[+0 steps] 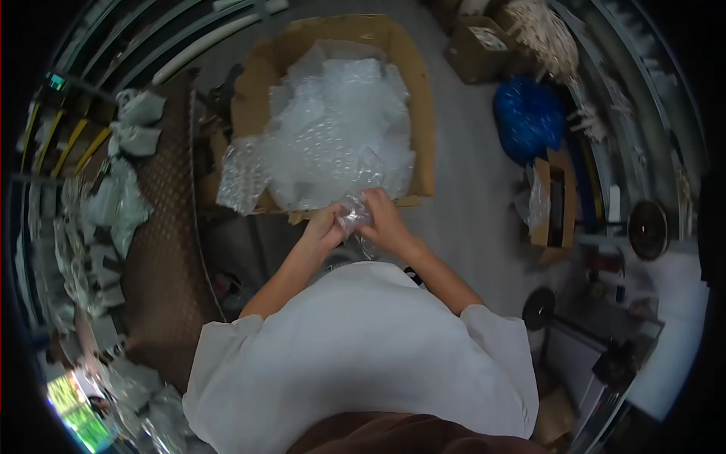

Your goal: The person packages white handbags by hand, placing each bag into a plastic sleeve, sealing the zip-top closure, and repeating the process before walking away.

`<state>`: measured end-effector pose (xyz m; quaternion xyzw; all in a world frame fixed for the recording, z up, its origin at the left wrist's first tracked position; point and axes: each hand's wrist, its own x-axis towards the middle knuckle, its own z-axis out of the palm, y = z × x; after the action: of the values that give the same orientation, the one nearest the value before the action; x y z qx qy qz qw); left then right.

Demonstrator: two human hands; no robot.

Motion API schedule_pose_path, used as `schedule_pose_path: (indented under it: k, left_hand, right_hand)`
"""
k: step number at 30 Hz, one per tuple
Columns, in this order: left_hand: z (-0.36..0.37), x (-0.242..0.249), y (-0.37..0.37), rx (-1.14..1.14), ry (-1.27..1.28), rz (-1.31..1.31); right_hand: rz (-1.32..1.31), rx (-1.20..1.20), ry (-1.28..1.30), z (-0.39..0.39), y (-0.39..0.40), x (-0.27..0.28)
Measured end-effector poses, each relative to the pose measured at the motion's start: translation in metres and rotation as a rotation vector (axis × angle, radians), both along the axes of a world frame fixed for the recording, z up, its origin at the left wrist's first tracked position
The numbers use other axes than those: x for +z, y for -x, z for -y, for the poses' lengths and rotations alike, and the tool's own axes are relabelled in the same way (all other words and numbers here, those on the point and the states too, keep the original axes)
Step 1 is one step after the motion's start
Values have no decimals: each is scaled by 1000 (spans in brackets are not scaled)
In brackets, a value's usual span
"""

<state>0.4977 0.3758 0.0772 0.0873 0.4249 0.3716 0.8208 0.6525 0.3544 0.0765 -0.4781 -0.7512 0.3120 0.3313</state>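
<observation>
A crumpled clear plastic bag (354,214) is held between my two hands, in front of my body. My left hand (327,227) grips its left side with the fingers curled in. From the right, my right hand (384,219) pinches it, thumb and fingers closed around the plastic. A loose end of the plastic hangs down below the hands. Just beyond them stands a large open cardboard box (423,129), heaped with bubble wrap (325,121). One sheet of the bubble wrap spills over the box's front left corner.
Along the left runs a brown patterned table (162,219) with plastic-wrapped items (94,265) beside it. A blue bag (529,117) and a smaller open carton (556,204) stand on the right. Shelving lines both sides; grey floor (473,204) lies right of the big box.
</observation>
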Motion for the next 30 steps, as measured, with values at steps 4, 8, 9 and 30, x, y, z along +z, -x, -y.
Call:
schedule_pose_path:
  k: [4, 8, 9, 30]
  left_hand:
    - [-24, 10, -73, -591, -415, -207]
    - [-37, 17, -160, -871, -786, -380]
    - [-39, 23, -182, -946, -585, -220]
    - [-219, -51, -434, -997, -830, -484]
  right_hand:
    - [-374, -673, 289, 3, -86, -11]
    - [-124, -699, 199, 31, -140, -14]
    - [-115, -739, 205, 40, -157, -19]
    - [-415, -809, 444, -122, -434, -127]
